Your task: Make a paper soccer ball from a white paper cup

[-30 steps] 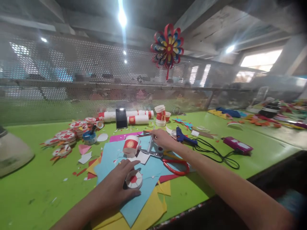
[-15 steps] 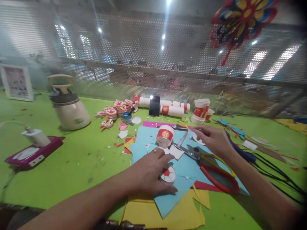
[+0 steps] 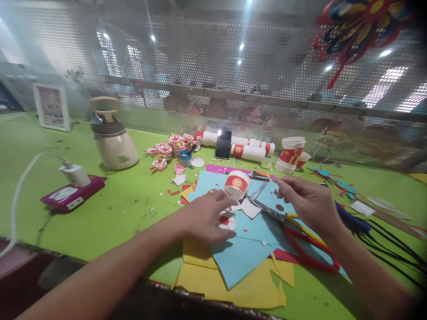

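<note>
My left hand (image 3: 205,215) is curved around a small round white disc (image 3: 227,221) with a red pattern, between thumb and fingers, above light blue paper (image 3: 240,258). Just beyond it a short red-and-white paper cup piece (image 3: 237,183) lies on the paper, near white scraps (image 3: 251,208). My right hand (image 3: 300,195) has thumb and forefinger pinched together over the blue paper's right side. Whatever lies in that pinch is too blurred to name. Large scissors (image 3: 312,244) with red and yellow handles lie partly open below the right hand, blades toward the cup piece.
Red-and-white paper crafts (image 3: 168,149), a blue jar (image 3: 185,158), a phone (image 3: 223,144) and stacked cups (image 3: 290,153) stand at the back. A beige kettle (image 3: 115,146) and purple power strip (image 3: 73,195) are on the left. Dark cables (image 3: 390,240) run along the right.
The view has swung left and shifted. My left hand has moved away from me and leftward across the blue paper, the disc along with it. My right hand stays pinched near the same spot.
</note>
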A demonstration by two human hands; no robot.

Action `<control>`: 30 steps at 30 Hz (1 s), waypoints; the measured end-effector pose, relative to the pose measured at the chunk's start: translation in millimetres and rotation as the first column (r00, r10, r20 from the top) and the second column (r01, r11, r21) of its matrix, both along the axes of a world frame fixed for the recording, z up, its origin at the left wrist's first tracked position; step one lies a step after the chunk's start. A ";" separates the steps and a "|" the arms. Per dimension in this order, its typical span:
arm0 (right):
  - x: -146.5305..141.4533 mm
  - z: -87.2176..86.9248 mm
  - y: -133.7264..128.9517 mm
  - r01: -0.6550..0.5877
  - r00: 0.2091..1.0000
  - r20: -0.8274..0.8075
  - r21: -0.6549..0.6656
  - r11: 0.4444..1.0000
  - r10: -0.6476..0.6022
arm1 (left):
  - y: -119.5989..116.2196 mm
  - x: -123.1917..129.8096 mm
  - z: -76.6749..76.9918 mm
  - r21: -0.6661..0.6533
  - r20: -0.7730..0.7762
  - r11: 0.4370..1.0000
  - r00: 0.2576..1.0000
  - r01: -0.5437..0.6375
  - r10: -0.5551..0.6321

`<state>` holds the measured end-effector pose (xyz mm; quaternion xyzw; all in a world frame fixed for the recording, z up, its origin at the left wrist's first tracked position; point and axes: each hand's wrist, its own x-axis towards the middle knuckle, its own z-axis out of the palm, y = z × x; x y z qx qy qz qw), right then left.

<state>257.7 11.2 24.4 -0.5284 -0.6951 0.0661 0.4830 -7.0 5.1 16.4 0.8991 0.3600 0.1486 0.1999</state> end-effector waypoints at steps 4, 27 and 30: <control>1.6 -1.7 -0.6 0.003 1.000 -0.011 0.010 1.000 -0.003 | 14.7 -31.8 33.5 0.127 0.006 0.969 0.977 -0.211 0.212; 5.8 -4.9 0.1 -0.052 0.999 -0.007 -0.004 0.999 0.052 | 52.8 -86.0 -0.1 0.157 -0.542 0.863 0.688 -0.481 0.483; 7.4 -6.7 1.0 -0.048 0.999 0.019 0.005 0.999 0.048 | 48.5 -77.9 1.0 0.201 -0.541 0.850 0.669 -0.487 0.510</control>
